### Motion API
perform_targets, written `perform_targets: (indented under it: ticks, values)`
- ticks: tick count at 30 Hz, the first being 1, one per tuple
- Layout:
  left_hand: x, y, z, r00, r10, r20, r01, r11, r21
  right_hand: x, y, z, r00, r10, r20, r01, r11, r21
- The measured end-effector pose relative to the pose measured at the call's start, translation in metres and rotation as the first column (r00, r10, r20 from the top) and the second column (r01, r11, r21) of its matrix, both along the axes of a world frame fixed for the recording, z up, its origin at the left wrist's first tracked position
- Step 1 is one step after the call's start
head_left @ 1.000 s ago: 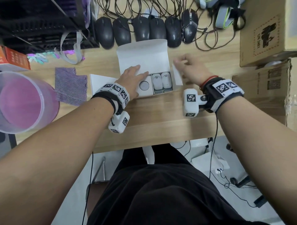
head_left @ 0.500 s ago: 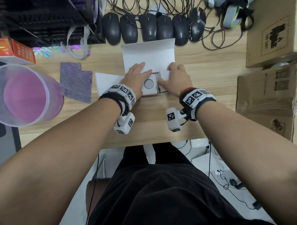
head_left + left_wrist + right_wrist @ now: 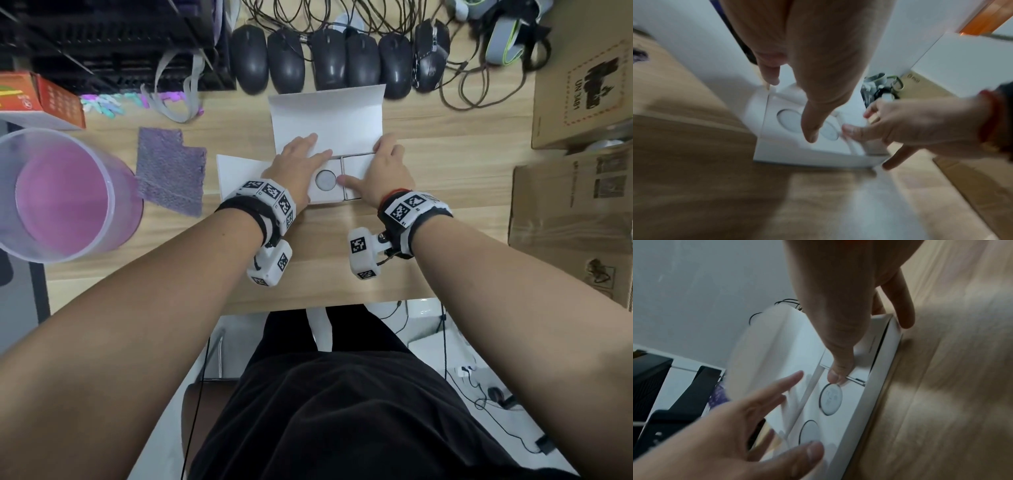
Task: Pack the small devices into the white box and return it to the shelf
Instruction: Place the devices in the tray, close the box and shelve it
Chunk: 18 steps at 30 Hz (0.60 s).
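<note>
The white box [image 3: 327,116] lies open mid-table, its lid standing back toward the mice. A white inner flap [image 3: 356,171] covers the right compartment, so the small devices there are hidden. A round grey disc [image 3: 325,180] shows in the left insert; in the wrist views two discs [image 3: 830,399] [image 3: 789,120] show. My left hand [image 3: 298,161] rests flat on the box's left part with straight fingers. My right hand [image 3: 380,168] presses the flap down, and its thumb [image 3: 838,373] lies beside the disc.
Several black mice [image 3: 329,58] with tangled cables line the back. A purple cloth [image 3: 168,171] and a translucent pink tub [image 3: 58,195] sit left. Cardboard boxes [image 3: 582,75] [image 3: 568,212] stand right. A white sheet [image 3: 236,171] lies beside the box's left end.
My right hand came in from the right and folded the white flap over the two oblong devices, which no longer show. My left hand stayed on the box.
</note>
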State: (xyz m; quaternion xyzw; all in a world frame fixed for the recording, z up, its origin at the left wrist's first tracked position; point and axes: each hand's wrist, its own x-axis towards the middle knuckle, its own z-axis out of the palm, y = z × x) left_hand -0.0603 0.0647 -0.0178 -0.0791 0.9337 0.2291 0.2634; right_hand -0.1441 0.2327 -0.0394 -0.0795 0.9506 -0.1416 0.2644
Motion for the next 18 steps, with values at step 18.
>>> perform_targets:
  ticks: [18]
  values:
    - [0.056, -0.037, 0.052, 0.537, 0.759, 0.367, -0.817, 0.36, 0.451, -0.005, -0.015, 0.022, 0.994, 0.1, 0.051, -0.106, 0.985, 0.137]
